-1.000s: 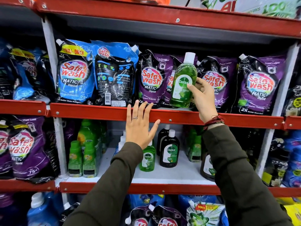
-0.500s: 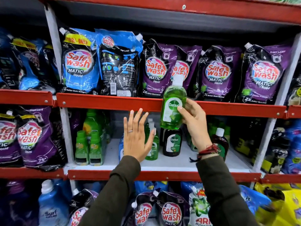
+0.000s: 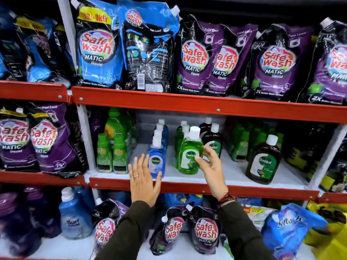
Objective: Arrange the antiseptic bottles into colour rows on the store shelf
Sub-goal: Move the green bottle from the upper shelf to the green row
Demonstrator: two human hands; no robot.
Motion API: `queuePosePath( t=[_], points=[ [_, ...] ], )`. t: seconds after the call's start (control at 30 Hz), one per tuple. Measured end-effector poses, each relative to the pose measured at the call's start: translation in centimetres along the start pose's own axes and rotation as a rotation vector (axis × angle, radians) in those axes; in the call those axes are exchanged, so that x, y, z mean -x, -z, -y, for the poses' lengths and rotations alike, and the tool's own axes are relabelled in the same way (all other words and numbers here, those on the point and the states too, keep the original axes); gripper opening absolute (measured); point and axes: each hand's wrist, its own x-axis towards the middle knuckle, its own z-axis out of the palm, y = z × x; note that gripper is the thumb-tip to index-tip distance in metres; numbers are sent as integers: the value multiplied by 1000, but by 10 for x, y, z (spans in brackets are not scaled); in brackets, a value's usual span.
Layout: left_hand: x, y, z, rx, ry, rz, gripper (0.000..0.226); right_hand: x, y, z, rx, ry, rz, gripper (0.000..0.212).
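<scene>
On the middle shelf [image 3: 187,184] a green antiseptic bottle [image 3: 190,153] with a white cap stands at the front of a green row, and my right hand [image 3: 211,167] holds its right side. To its left runs a row of blue antiseptic bottles [image 3: 157,154]. My left hand [image 3: 143,182] hovers with spread fingers in front of the front blue bottle, holding nothing. Behind the green row stand dark brown antiseptic bottles [image 3: 213,139]. A larger brown bottle [image 3: 263,161] stands alone to the right.
Small green-capped bottles [image 3: 110,154] stand at the shelf's left, more green ones [image 3: 242,143] at the back right. Detergent pouches [image 3: 195,57] fill the upper shelf and others [image 3: 204,233] the lower one. White uprights [image 3: 85,136] bound the bay.
My right hand brought the green bottle down from the upper shelf level onto the middle shelf, at the front of the green row. My left hand dropped lower too. The view tilted down.
</scene>
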Motion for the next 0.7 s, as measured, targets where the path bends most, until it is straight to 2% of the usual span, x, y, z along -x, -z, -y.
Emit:
queuePosePath(
  t=[0.17, 0.43, 0.7],
  points=[
    [7, -18, 19, -92, 121, 108, 84, -6, -10, -21, 34, -54, 1, 32],
    [10, -18, 21, -138, 121, 126, 78, -15, -8, -50, 61, -115, -6, 36],
    [9, -18, 20, -145, 128, 116, 77, -25, -11, -63, 91, -137, 64, 40]
  ],
)
